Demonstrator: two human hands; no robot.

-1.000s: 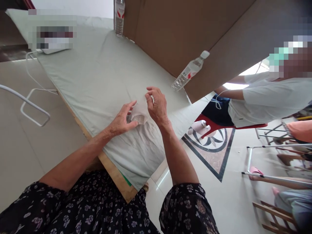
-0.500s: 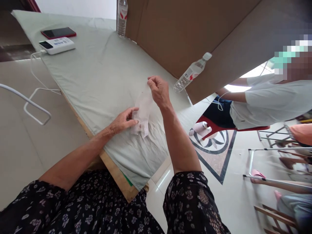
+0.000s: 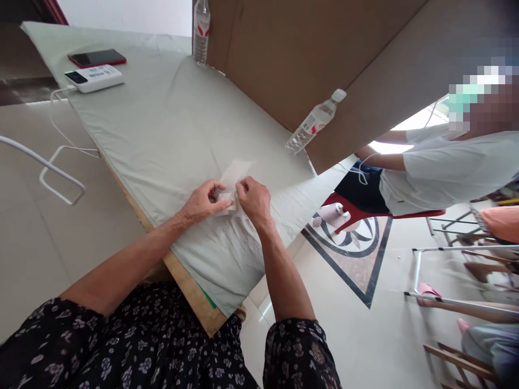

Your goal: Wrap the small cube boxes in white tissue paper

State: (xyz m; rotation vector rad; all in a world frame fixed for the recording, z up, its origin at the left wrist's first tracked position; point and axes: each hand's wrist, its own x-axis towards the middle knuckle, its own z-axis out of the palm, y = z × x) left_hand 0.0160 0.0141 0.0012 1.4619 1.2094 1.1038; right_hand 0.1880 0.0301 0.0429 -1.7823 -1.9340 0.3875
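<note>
A small, thin, whitish translucent piece of cloth or bag (image 3: pixel 233 175) lies on the pale green cloth-covered table (image 3: pixel 170 124) near its front corner. My left hand (image 3: pixel 200 202) pinches its near end with fingers closed. My right hand (image 3: pixel 253 200) is closed beside it, fingertips pinching the same near end. The two hands almost touch. The far end of the piece lies flat on the table, pointing away from me.
A plastic water bottle (image 3: pixel 314 121) leans against a large cardboard sheet (image 3: pixel 308 59); another bottle (image 3: pixel 201 29) stands at the back. A red phone (image 3: pixel 96 56) and a white power bank (image 3: pixel 94 78) with cable lie far left. A seated person in white (image 3: pixel 441 162) is at right.
My right hand, which had lifted the piece's far end, has come down and back to its near end beside my left hand. The piece now lies flat.
</note>
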